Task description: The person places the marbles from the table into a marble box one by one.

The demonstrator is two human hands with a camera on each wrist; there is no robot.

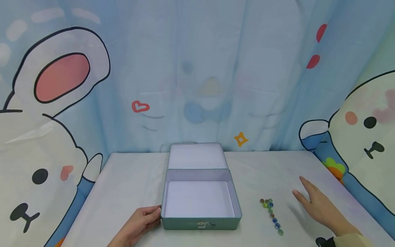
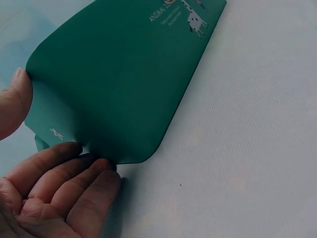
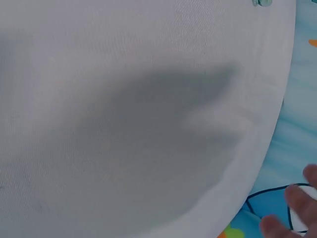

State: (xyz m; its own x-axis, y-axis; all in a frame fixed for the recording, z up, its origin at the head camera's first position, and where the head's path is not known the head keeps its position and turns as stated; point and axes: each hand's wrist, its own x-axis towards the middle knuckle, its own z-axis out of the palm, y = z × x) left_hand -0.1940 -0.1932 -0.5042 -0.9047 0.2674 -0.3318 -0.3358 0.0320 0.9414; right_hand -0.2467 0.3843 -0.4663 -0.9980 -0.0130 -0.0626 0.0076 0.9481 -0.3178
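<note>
A green tin box (image 1: 202, 224) stands in the middle of the table with its hinged lid (image 1: 196, 156) raised at the back; its pale inside holds nothing. My left hand (image 1: 143, 219) holds the box at its left front corner. In the left wrist view, the thumb (image 2: 16, 104) lies at the upper edge and the bent fingers (image 2: 64, 186) reach the side near the bottom. To the right of the box, several glass marbles (image 1: 272, 215) lie in a crooked line. Beyond them my right hand (image 1: 324, 209) hovers over the table, fingers spread and holding nothing.
A white cloth covers the table (image 1: 129, 181). Behind it hangs a light blue curtain (image 1: 197, 68) with cartoon animals at both sides. A dark shadow (image 3: 163, 114) of the right hand falls on the cloth in the right wrist view.
</note>
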